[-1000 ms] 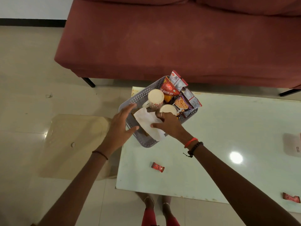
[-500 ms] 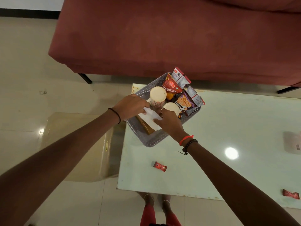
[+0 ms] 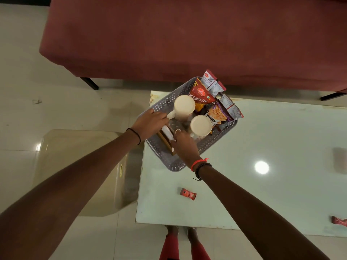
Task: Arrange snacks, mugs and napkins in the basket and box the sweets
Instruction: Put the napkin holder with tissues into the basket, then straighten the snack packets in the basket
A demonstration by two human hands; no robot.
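The grey basket sits on the table's near-left corner. Both hands reach inside: the left hand and right hand pinch a white napkin beside two mugs. The red packet reads "BHUJIA SEV".

Home lounge: sofa, glass coffee table.

The red-and-orange foil snack packet standing in the grey perforated plastic basket reads, upside down, "BHUJIA SEV" below a red oval logo; print on the other packets is too small to read.
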